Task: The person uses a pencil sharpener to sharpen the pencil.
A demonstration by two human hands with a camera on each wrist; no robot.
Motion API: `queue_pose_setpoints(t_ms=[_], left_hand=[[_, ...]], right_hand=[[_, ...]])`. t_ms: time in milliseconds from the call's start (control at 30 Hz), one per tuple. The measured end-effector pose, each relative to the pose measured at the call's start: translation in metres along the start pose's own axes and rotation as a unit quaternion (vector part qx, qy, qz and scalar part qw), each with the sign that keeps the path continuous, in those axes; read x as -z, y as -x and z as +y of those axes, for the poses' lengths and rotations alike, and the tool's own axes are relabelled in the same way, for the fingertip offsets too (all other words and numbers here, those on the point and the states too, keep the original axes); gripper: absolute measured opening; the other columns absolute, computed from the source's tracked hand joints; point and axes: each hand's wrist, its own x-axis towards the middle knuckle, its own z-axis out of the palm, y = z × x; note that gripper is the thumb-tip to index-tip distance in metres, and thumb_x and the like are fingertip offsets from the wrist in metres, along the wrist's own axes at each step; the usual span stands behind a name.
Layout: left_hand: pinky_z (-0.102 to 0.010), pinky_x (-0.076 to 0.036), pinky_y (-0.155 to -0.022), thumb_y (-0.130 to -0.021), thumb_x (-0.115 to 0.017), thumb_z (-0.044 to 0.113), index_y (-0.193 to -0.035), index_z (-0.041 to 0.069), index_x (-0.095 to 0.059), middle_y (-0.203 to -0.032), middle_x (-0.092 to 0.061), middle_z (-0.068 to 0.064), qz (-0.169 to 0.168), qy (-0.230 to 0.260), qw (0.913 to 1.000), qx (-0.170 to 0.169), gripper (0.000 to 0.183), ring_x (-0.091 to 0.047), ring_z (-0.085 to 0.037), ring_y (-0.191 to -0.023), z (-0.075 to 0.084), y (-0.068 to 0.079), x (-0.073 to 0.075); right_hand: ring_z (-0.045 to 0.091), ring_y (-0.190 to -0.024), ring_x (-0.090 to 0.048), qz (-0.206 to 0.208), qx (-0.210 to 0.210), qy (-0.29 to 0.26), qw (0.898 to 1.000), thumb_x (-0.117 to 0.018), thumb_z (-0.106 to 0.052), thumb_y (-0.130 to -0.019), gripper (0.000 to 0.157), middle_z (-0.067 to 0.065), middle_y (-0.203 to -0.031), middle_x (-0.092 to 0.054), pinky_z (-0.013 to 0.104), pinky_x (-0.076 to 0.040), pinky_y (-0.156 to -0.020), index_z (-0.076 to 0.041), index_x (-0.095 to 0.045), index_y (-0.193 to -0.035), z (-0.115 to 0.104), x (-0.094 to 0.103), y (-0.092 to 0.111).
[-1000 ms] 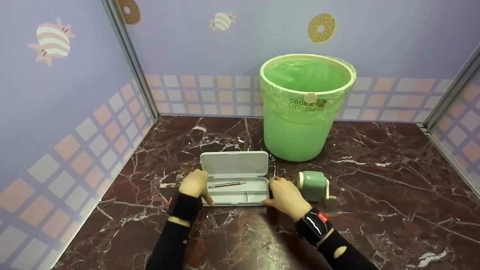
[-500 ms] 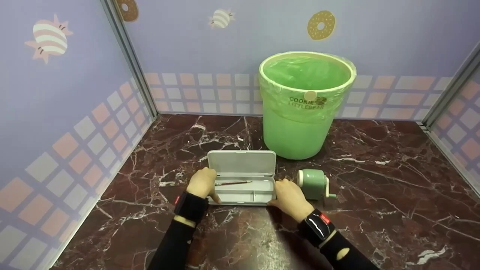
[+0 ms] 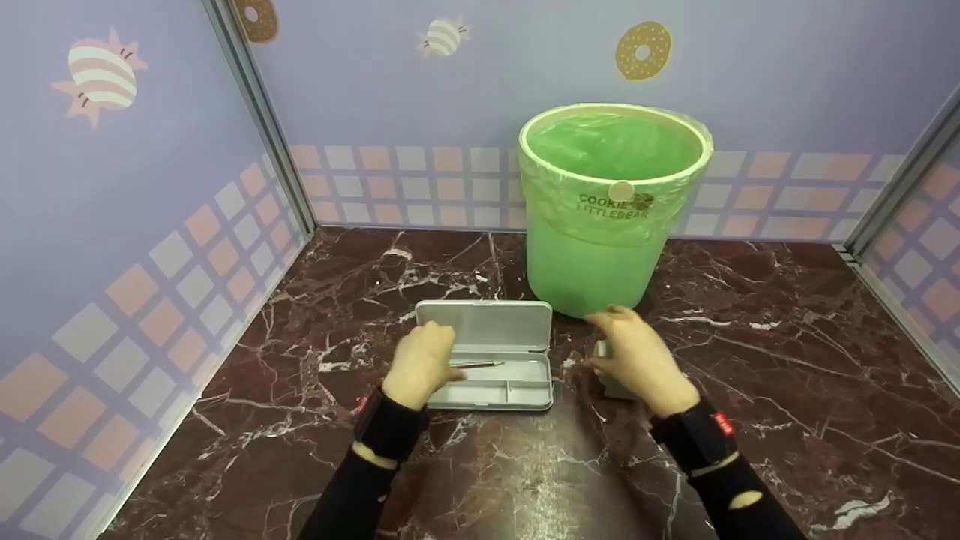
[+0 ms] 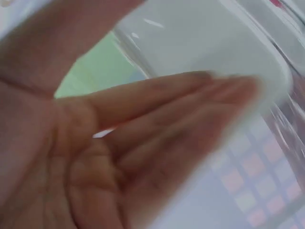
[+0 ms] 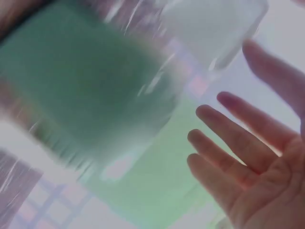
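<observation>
An open pale grey pencil case point(image 3: 484, 328) lies on the table with its lid raised at the back. In its rear compartment lies a pencil point(image 3: 480, 364), its left end hidden by my left hand point(image 3: 421, 364). That hand hovers over the case's left side, and its fingers look extended in the left wrist view, holding nothing. My right hand point(image 3: 641, 360) is above a green crank pencil sharpener point(image 5: 81, 76) right of the case. It covers most of the sharpener in the head view. Its fingers point(image 5: 238, 136) are spread and apart from the sharpener in the right wrist view.
A green bin point(image 3: 592, 255) with a clear liner stands behind the sharpener. Patterned panels point(image 3: 420, 180) wall in the dark red marble table point(image 3: 352, 277) at the back and both sides.
The pencil case shifted right between both hands, then stayed put. My right hand let go of it and rose over the sharpener. My left hand lifted from its left edge.
</observation>
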Motion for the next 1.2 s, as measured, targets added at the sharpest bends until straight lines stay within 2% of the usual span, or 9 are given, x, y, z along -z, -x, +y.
queue_pose_setpoints(t_ms=[167, 233, 367, 500, 600, 767, 933, 1067, 1200], left_hand=[[-0.037, -0.054, -0.096, -0.080, -0.079, 0.020, -0.129, -0.003, -0.056, -0.122, -0.067, -0.021, 0.030, 0.100, 0.9862, -0.128, 0.059, -0.068, -0.032, -0.108, 0.040, -0.010, -0.030], [-0.035, -0.050, -0.102, -0.082, -0.077, 0.020, -0.140, -0.001, -0.047, -0.134, -0.060, -0.020, 0.026, 0.101, 0.9813, -0.162, 0.068, -0.064, -0.029, -0.118, 0.055, -0.012, -0.042], [-0.031, -0.053, -0.095, -0.083, -0.077, 0.025, -0.141, -0.001, -0.048, -0.133, -0.062, -0.017, 0.036, 0.049, 0.9788, -0.195, 0.070, -0.068, -0.026, -0.112, 0.075, -0.014, -0.057], [-0.030, -0.054, -0.094, -0.084, -0.076, 0.030, -0.143, 0.001, -0.046, -0.136, -0.061, -0.015, 0.044, 0.034, 0.9795, -0.194, 0.073, -0.068, -0.026, -0.112, 0.086, -0.015, -0.061], [-0.032, -0.052, -0.097, -0.083, -0.077, 0.033, -0.144, 0.001, -0.045, -0.137, -0.059, -0.016, 0.050, 0.067, 0.9775, -0.194, 0.076, -0.066, -0.028, -0.116, 0.094, -0.016, -0.063], [-0.033, -0.049, -0.103, -0.078, -0.080, 0.041, -0.138, 0.001, -0.052, -0.134, -0.063, -0.015, 0.068, 0.131, 0.9682, -0.202, 0.077, -0.064, -0.026, -0.120, 0.111, -0.022, -0.063], [-0.032, -0.051, -0.100, -0.072, -0.085, 0.042, -0.135, 0.000, -0.054, -0.131, -0.065, -0.014, 0.089, 0.150, 0.9688, -0.176, 0.081, -0.065, -0.025, -0.117, 0.126, -0.027, -0.063], [-0.033, -0.056, -0.091, -0.070, -0.088, 0.035, -0.130, 0.000, -0.056, -0.122, -0.068, -0.013, 0.104, 0.137, 0.9737, -0.149, 0.076, -0.069, -0.026, -0.107, 0.131, -0.029, -0.065], [-0.032, -0.057, -0.085, -0.069, -0.089, 0.028, -0.121, 0.002, -0.059, -0.112, -0.071, -0.012, 0.116, 0.154, 0.9702, -0.148, 0.066, -0.071, -0.026, -0.098, 0.126, -0.031, -0.067]], right_hand=[[0.047, -0.126, -0.051, -0.015, -0.009, -0.004, 1.000, -0.089, -0.010, -0.065, 0.092, 0.029, -0.135, -0.056, 0.056, -0.041, -0.106, 0.001, -0.044, -0.144, 0.029, -0.004, 0.010], [0.047, -0.123, -0.052, -0.023, -0.016, -0.018, 0.999, -0.090, -0.009, -0.063, 0.095, 0.030, -0.133, -0.056, 0.057, -0.043, -0.104, 0.000, -0.043, -0.145, 0.035, -0.008, 0.016], [0.045, -0.112, -0.060, -0.017, -0.017, -0.027, 0.999, -0.090, -0.002, -0.058, 0.082, 0.027, -0.121, -0.064, 0.056, -0.047, -0.098, 0.003, -0.054, -0.132, 0.041, -0.012, 0.022], [0.043, -0.102, -0.063, -0.013, -0.035, -0.010, 0.999, -0.089, -0.006, -0.060, 0.067, 0.025, -0.111, -0.068, 0.055, -0.050, -0.090, 0.004, -0.062, -0.120, 0.042, -0.012, 0.022], [0.044, -0.099, -0.063, -0.011, -0.070, -0.007, 0.997, -0.089, -0.014, -0.064, 0.064, 0.027, -0.109, -0.067, 0.056, -0.051, -0.084, 0.006, -0.062, -0.119, 0.040, -0.008, 0.022], [0.041, -0.092, -0.063, 0.057, -0.108, -0.020, 0.992, -0.087, -0.025, -0.069, 0.061, 0.027, -0.103, -0.066, 0.055, -0.052, -0.077, 0.009, -0.062, -0.113, 0.030, 0.004, 0.022], [0.040, -0.082, -0.065, 0.111, -0.119, -0.032, 0.986, -0.086, -0.031, -0.072, 0.056, 0.025, -0.093, -0.068, 0.053, -0.052, -0.070, 0.010, -0.064, -0.104, 0.018, 0.011, 0.020], [0.040, -0.082, -0.066, 0.115, -0.140, -0.053, 0.982, -0.086, -0.032, -0.072, 0.057, 0.026, -0.092, -0.069, 0.052, -0.052, -0.071, 0.010, -0.064, -0.104, 0.013, 0.013, 0.020], [0.046, -0.089, -0.066, 0.108, -0.131, -0.069, 0.983, -0.085, -0.032, -0.074, 0.069, 0.033, -0.103, -0.068, 0.055, -0.052, -0.076, 0.015, -0.060, -0.117, 0.010, 0.014, 0.019]])
